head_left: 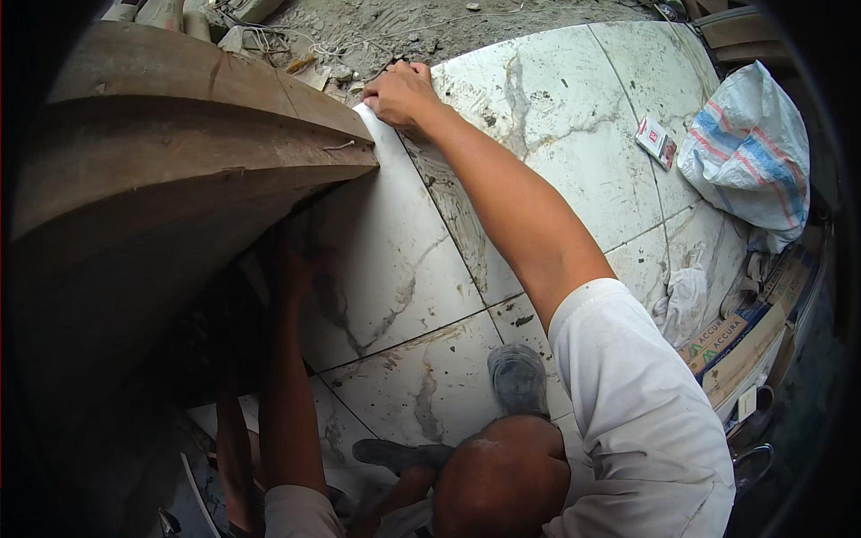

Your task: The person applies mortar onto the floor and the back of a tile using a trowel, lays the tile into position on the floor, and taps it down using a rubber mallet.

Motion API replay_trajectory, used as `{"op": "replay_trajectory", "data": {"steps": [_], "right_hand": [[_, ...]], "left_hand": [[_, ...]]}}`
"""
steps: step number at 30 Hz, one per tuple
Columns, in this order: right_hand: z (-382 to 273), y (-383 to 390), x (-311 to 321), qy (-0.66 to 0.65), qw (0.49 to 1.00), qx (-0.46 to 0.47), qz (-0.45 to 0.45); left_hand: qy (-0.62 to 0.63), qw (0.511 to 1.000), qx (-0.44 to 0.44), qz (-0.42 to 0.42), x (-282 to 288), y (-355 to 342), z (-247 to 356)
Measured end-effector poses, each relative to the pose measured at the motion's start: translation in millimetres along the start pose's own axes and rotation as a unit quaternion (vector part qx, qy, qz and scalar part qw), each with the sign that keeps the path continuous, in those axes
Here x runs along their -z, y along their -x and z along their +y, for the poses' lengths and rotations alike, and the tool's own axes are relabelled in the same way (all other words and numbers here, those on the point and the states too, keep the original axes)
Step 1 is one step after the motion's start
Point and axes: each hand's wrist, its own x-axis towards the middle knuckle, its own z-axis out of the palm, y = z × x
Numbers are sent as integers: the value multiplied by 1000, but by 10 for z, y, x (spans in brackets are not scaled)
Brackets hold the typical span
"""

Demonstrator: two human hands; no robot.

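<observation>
My right hand (400,92) is at the far end of a white marble-patterned tile (381,260), its fingers curled over the tile's corner beside the wooden boards. The tile lies in line with the floor tiles, a dark gap running along its right side. In the deep shade under the boards, my left hand (300,262) is by the tile's left part. Its fingers are too dark to make out, so I cannot tell whether it grips the edge.
Curved brown wooden boards (197,134) overhang the left side. Rubble and loose wire (305,49) lie beyond the floor edge. To the right are a red-and-white packet (656,142), a striped woven sack (752,157) and cardboard boxes (744,345). A grey shoe (517,378) stands near my knee.
</observation>
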Motion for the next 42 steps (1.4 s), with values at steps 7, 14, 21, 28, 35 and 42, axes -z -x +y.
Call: {"op": "replay_trajectory", "data": {"steps": [7,14,21,28,35,42], "right_hand": [[-6,58,-18,-20,999,33,38],[59,45,-66,-10,998,42,47],[100,25,-82,15,998,60,26],[46,28,-129,57,997,56,7],[-48,1313,-228,-120,938,24,323],[-285,3184,-669,-265,949,-171,22]], "left_hand": [[38,999,12,-15,-39,-4,-61],[-19,998,26,-55,52,-35,30],[-52,997,-46,-19,81,-29,104],[-59,996,1,-73,133,-23,52],[-64,997,-42,-32,182,86,-83],[-81,993,-76,51,-63,123,-272]]}}
